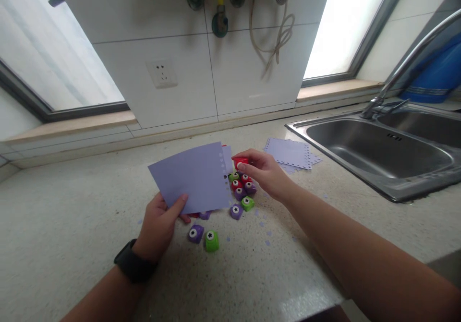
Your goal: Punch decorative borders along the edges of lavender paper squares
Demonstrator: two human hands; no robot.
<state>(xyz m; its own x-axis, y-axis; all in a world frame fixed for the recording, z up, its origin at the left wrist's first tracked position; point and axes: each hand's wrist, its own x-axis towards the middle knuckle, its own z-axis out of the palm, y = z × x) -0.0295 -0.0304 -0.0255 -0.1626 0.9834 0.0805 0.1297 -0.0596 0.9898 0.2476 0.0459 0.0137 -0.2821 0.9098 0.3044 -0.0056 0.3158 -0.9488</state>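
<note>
Left hand (160, 221), black wristband (134, 262) below it, pinching lower edge of lavender paper sheet (190, 178) between thumb and fingers; sheet tilted above counter (90, 207), holes along right edge. Purple craft punch (195, 233) and green craft punch (212, 241) side by side, nearer person. Clustered craft punches (248, 186) beside sheet's right edge. Right hand (264, 171) pinching red craft punch (241, 161); contact with sheet unclear. Hole-edged sheets (288, 152) stacked near steel sink (374, 142).
</note>
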